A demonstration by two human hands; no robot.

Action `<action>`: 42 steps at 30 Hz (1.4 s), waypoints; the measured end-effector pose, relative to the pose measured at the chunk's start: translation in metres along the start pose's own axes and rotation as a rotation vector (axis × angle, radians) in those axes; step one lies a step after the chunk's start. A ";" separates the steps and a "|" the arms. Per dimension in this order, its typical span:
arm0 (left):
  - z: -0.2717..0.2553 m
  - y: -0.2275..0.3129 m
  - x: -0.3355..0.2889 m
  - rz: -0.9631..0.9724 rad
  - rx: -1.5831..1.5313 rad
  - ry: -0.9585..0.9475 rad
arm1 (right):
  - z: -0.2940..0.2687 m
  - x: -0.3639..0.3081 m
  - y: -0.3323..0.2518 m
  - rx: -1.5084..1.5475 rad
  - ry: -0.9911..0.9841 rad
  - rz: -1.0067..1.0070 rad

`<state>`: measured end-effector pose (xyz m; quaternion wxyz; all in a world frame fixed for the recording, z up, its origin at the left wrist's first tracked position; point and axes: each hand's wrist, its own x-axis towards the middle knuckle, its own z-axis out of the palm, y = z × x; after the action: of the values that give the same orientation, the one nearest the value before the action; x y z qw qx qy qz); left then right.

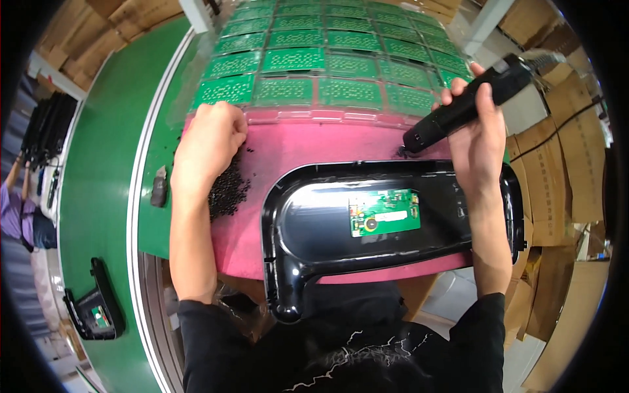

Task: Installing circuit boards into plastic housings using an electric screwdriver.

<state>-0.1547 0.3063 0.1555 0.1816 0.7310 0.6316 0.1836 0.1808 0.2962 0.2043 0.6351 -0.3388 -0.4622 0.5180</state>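
Observation:
A black electric screwdriver point(466, 105) is gripped in my right hand point(481, 147), tilted with its tip down at the left, close above the pink mat point(308, 141). Below it lies a glossy black plastic housing point(308, 216), hollow side up, its narrow handle end toward me. Inside sits a small green circuit board point(385, 226) with a white label and a round part. My left hand point(208, 141) has its fingers curled together at the far side of a heap of small black screws point(229, 193); what the fingertips hold, if anything, is hidden.
Clear trays of green circuit boards point(314, 59) fill the far side. At the left runs a green conveyor belt point(105, 177) carrying another black housing point(98, 308) with a board. A small dark block point(159, 188) lies beside my left forearm. Cardboard boxes point(547, 190) stand at the right; a person point(23, 209) is at the far left.

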 end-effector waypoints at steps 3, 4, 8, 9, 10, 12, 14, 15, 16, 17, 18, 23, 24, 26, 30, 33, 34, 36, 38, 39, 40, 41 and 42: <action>-0.006 0.035 -0.001 0.196 -0.280 -0.006 | 0.009 -0.007 -0.021 0.172 0.081 -0.066; -0.003 0.047 -0.004 0.342 -0.434 0.014 | 0.012 -0.013 -0.027 0.254 0.061 -0.061; 0.020 0.093 -0.020 0.683 -0.713 0.034 | 0.029 -0.031 -0.037 0.443 -0.010 -0.035; 0.024 0.100 -0.024 0.708 -0.763 0.018 | 0.030 -0.033 -0.035 0.477 -0.046 -0.037; 0.028 0.104 -0.027 0.719 -0.791 0.028 | 0.033 -0.037 -0.036 0.482 -0.042 -0.033; 0.036 0.107 -0.027 0.744 -0.842 0.050 | 0.033 -0.039 -0.036 0.488 -0.034 -0.024; 0.035 0.104 -0.027 0.712 -0.879 0.032 | 0.032 -0.039 -0.034 0.499 -0.060 -0.055; 0.034 0.102 -0.027 0.683 -0.914 0.022 | 0.033 -0.040 -0.034 0.498 -0.058 -0.051; 0.035 0.103 -0.025 0.662 -0.927 0.006 | 0.030 -0.041 -0.034 0.500 -0.058 -0.074; 0.037 0.102 -0.024 0.662 -0.930 0.001 | 0.029 -0.042 -0.035 0.501 -0.060 -0.097; 0.039 0.102 -0.023 0.615 -0.929 -0.037 | 0.028 -0.043 -0.036 0.476 -0.059 -0.127; 0.039 0.102 -0.025 0.501 -0.946 -0.169 | 0.035 -0.051 -0.048 0.399 -0.029 -0.235; 0.040 0.103 -0.025 0.497 -0.966 -0.197 | 0.035 -0.053 -0.050 0.376 -0.028 -0.240; 0.040 0.102 -0.025 0.489 -0.986 -0.225 | 0.036 -0.055 -0.050 0.356 -0.026 -0.243; 0.041 0.100 -0.027 0.491 -0.981 -0.235 | 0.038 -0.056 -0.048 0.337 -0.078 -0.252; 0.042 0.101 -0.026 0.510 -0.983 -0.213 | 0.042 -0.057 -0.045 0.323 -0.108 -0.258; 0.042 0.103 -0.027 0.522 -0.998 -0.202 | 0.042 -0.057 -0.045 0.318 -0.119 -0.257; 0.041 0.104 -0.029 0.525 -0.993 -0.201 | 0.041 -0.059 -0.045 0.283 -0.155 -0.278; 0.041 0.105 -0.028 0.532 -0.988 -0.198 | 0.043 -0.059 -0.045 0.223 -0.183 -0.324; 0.040 0.105 -0.028 0.540 -0.972 -0.194 | 0.044 -0.059 -0.045 0.221 -0.181 -0.324; 0.040 0.105 -0.028 0.548 -0.954 -0.189 | 0.045 -0.059 -0.044 0.211 -0.199 -0.329; 0.040 0.104 -0.028 0.548 -0.955 -0.190 | 0.045 -0.059 -0.044 0.201 -0.216 -0.335; 0.039 0.104 -0.028 0.538 -0.939 -0.200 | 0.045 -0.058 -0.044 0.200 -0.214 -0.335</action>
<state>-0.0502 0.2628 0.1721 0.4940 0.7211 0.2523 0.4152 0.1511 0.2274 0.2458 0.6899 -0.1355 -0.5231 0.4818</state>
